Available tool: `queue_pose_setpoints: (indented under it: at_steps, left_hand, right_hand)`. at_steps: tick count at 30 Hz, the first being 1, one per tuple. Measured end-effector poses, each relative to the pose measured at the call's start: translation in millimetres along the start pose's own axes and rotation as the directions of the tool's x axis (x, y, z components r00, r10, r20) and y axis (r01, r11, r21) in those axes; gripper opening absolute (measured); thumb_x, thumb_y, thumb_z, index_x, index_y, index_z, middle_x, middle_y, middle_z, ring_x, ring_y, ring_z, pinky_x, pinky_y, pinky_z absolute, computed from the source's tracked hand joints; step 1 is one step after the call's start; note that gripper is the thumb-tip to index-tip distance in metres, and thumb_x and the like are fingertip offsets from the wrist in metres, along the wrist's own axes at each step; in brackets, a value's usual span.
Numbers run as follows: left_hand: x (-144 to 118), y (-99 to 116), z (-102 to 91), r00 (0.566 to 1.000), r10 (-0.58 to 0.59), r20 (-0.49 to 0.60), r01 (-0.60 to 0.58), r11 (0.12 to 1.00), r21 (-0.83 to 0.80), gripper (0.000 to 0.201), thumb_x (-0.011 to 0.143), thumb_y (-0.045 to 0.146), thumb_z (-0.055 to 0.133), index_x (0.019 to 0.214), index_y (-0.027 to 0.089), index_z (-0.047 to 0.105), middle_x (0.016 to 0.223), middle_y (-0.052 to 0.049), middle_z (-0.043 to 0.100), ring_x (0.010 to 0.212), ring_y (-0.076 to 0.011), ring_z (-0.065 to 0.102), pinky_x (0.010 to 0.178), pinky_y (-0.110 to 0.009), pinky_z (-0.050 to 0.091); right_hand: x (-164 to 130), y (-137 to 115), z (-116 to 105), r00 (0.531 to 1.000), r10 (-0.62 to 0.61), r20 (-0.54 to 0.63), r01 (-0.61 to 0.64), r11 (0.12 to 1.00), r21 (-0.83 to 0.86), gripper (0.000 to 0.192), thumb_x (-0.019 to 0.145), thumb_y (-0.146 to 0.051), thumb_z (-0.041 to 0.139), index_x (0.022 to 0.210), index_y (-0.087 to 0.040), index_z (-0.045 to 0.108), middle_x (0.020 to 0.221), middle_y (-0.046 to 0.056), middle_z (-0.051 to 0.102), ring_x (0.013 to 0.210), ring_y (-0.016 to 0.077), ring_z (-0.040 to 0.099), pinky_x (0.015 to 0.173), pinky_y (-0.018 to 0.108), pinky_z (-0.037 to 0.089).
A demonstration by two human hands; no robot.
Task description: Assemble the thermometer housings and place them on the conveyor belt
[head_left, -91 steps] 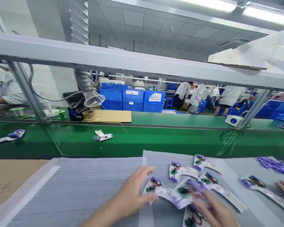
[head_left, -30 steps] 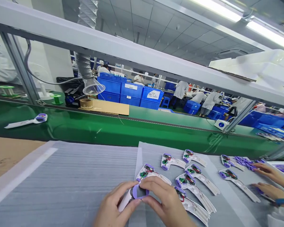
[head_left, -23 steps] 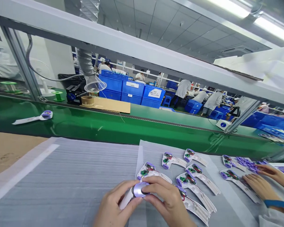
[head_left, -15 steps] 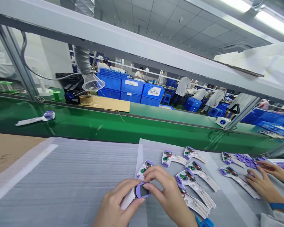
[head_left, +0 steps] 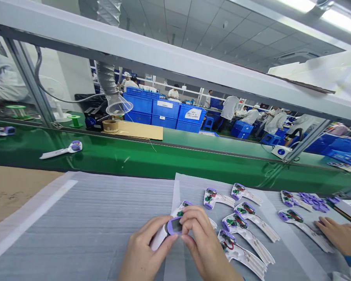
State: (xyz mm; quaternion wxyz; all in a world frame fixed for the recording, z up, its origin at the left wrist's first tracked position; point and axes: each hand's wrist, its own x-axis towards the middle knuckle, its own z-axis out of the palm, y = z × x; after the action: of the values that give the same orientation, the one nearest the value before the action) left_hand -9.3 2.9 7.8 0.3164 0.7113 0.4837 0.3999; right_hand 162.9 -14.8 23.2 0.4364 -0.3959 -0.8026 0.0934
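Observation:
A white handheld device (head_left: 159,237) with a purple-framed dark screen (head_left: 175,225) is held just above the mat; it looks like a thermometer gun. My left hand (head_left: 148,246) grips its white body, thumb and forefinger by the purple frame. At the screen's right edge, my right hand (head_left: 203,244) pinches the frame with bent fingers, which hide part of it. Just behind my hands lies an open gun-shaped half shell (head_left: 186,204), partly covered. To my right are several more open half shells (head_left: 236,224), with green boards, red wires and purple parts.
A co-worker's hand (head_left: 336,234) rests at far right beside another half shell (head_left: 307,229). Small purple parts (head_left: 313,202) lie piled there. Behind the mat (head_left: 105,218) runs a green conveyor belt (head_left: 140,158) carrying devices (head_left: 62,150). A shelf beam (head_left: 175,58) crosses overhead.
Devices on the belt have moved rightward in view, and a second one has come in at the left. My right fingers have curled in more at the screen. The co-worker's hands have drawn right.

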Motion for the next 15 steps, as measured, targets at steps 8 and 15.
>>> queue_pose_setpoints:
  at_steps: [8, 15]
  left_hand:
    - [2, -11, 13.8, 0.981, 0.085, -0.174, -0.087, 0.996, -0.003, 0.024, 0.079, 0.021, 0.054, 0.102, 0.028, 0.060, 0.105, -0.001, 0.065, 0.097, -0.0195, 0.062, 0.080, -0.027, 0.051]
    - [-3, -8, 28.1, 0.984, -0.070, -0.162, 0.039, 0.982, -0.185, 0.027, 0.077, 0.023, 0.054, 0.104, 0.023, 0.053, 0.109, -0.007, 0.060, 0.101, -0.0239, 0.059, 0.084, -0.035, 0.049]
  right_hand:
    - [-7, -5, 48, 0.795, 0.569, -0.210, -0.456, 0.790, 0.411, 0.036, 0.079, -0.029, 0.061, 0.112, -0.020, 0.050, 0.096, 0.003, 0.062, 0.079, 0.0166, 0.057, 0.069, 0.025, 0.046]
    - [-5, -9, 58, 0.714, 0.628, -0.309, -0.490, 0.764, 0.420, 0.035, 0.071, -0.026, 0.068, 0.105, -0.022, 0.059, 0.093, 0.000, 0.065, 0.076, 0.0162, 0.055, 0.069, 0.024, 0.043]
